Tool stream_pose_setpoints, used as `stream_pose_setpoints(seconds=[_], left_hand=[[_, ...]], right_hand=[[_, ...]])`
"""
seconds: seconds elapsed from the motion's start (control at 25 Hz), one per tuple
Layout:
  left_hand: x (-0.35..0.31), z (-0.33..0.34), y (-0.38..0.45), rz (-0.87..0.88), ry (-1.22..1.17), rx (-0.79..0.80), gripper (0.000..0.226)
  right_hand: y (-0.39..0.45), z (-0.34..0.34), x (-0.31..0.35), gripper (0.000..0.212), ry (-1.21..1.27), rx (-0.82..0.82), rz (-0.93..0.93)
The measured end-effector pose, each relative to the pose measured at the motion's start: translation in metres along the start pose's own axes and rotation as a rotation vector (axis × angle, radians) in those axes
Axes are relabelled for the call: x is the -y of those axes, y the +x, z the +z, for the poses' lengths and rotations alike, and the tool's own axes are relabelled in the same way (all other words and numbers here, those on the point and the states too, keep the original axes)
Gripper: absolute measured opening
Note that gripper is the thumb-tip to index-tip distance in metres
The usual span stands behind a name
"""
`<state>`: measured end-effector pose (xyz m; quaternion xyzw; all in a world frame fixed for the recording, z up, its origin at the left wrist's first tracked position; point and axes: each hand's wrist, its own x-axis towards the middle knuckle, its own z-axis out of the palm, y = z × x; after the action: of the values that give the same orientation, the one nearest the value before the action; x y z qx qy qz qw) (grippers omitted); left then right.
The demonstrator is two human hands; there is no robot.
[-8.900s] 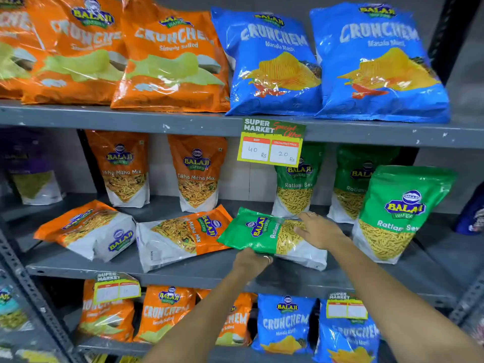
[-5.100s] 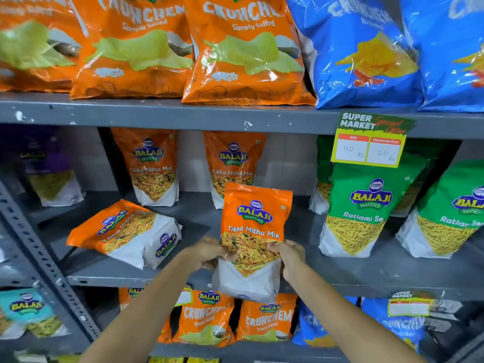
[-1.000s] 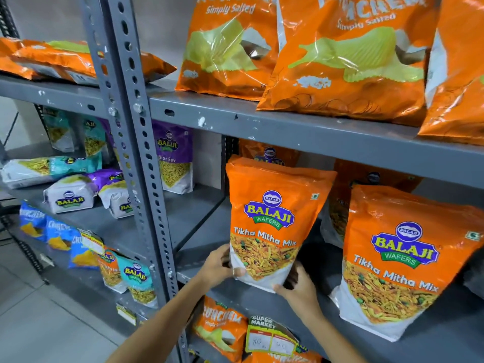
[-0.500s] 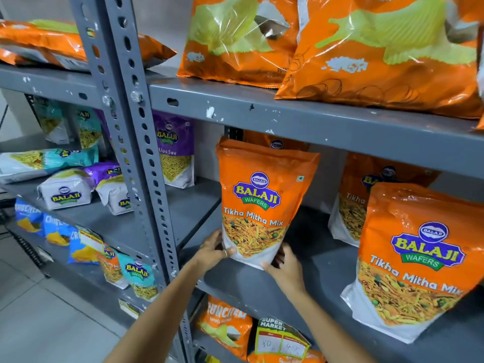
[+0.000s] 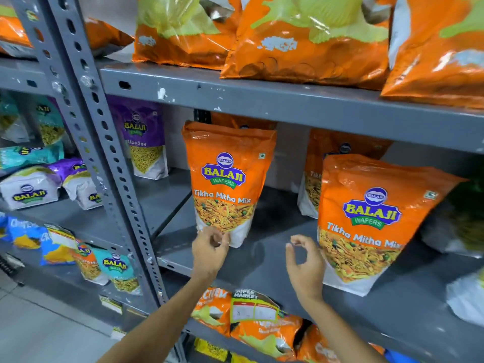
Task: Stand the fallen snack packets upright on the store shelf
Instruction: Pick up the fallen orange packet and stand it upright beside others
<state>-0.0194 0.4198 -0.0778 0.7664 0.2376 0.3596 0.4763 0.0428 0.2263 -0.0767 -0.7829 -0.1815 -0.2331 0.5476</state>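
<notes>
An orange Tikha Mitha Mix packet (image 5: 228, 179) stands upright on the grey middle shelf (image 5: 275, 260). My left hand (image 5: 209, 251) hovers just in front of its white base, fingers loosely curled, holding nothing. My right hand (image 5: 305, 265) is off the packet, to its right, with fingers apart and empty. A second orange Tikha Mitha Mix packet (image 5: 372, 221) stands upright at the right, close to my right hand. Two more orange packets stand behind these. On the left bay, purple and white packets (image 5: 31, 187) lie fallen on their sides.
A perforated grey upright post (image 5: 104, 163) divides the two bays. Large orange chips bags (image 5: 301, 40) fill the top shelf. A purple Aloo Sev packet (image 5: 146, 145) stands at the back left. A price tag (image 5: 254, 307) hangs on the shelf edge below.
Both hands held the base of the left orange packet while setting it down. Now both hands have let go and drawn back, and the packet stands on its own.
</notes>
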Motion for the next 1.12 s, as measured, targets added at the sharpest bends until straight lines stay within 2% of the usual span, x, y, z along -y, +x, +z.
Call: stream_pose_setpoints(seconds=[0.08,0.2,0.32,0.4,0.48,0.68,0.92,1.12], left_hand=[[-0.017,0.022,-0.009,0.026,-0.016,0.074,0.029],[-0.036,0.054,-0.021,-0.027,-0.056,0.196,0.028],[-0.052,0.084,-0.041,-0.129,-0.08,0.467,0.015],[-0.063,0.102,-0.056,-0.176,-0.107,0.674,0.043],[-0.076,0.12,-0.069,-0.132,-0.087,0.786,0.054],[-0.09,0.142,-0.08,-0.135,-0.056,0.726,0.051],[-0.08,0.135,-0.064,-0.154,-0.037,0.657,0.046],[-0.071,0.132,-0.054,-0.216,-0.042,0.659,0.051]], right_hand=[[-0.001,-0.025,-0.003,0.014,0.0,-0.055,-0.03],[-0.001,-0.06,-0.013,0.016,-0.087,-0.141,-0.016],[0.005,-0.097,-0.033,0.022,-0.139,-0.191,0.064],[0.007,-0.115,-0.048,0.037,-0.077,-0.172,0.14],[0.009,-0.127,-0.06,0.048,0.017,-0.133,0.235],[0.001,-0.137,-0.075,0.053,0.241,0.085,0.425],[0.014,-0.129,-0.075,0.052,0.212,0.283,0.478],[0.017,-0.112,-0.07,0.059,0.112,0.306,0.475]])
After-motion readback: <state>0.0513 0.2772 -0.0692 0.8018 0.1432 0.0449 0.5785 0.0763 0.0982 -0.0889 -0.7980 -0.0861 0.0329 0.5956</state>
